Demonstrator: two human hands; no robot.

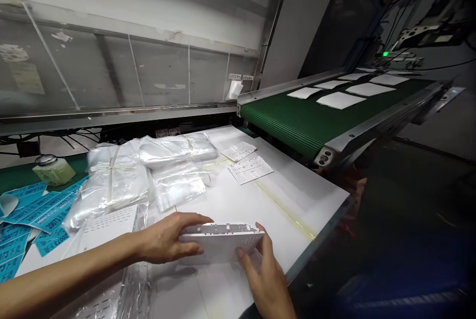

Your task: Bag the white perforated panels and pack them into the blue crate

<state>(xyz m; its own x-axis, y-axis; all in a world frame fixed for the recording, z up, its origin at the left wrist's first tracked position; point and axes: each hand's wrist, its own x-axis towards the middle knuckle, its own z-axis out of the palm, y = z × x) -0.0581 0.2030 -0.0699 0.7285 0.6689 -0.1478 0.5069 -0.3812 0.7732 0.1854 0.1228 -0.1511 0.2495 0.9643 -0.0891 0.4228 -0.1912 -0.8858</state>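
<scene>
Between my two hands, white moulded plastic panels (219, 244) are held on edge above the near part of the table. They look like two shells standing face to face, with clips and slots along the upper edge. My left hand (173, 237) grips the left end, thumb on the near side and fingers over the far side. The right end is pinched by my right hand (262, 264), thumb on the near face. Two similar white panels (251, 170) lie flat farther up the table. To the left of my hands, slotted white panels (107, 227) lie in clear plastic.
Bundles of clear plastic bags (115, 180) lie at the left. Beyond them are blue printed labels (48, 215) and a glass jar (54, 170). A green conveyor belt (290, 121) at the right carries several white panels (340, 100). Yellow tape (286, 212) runs along the white tabletop (316, 192).
</scene>
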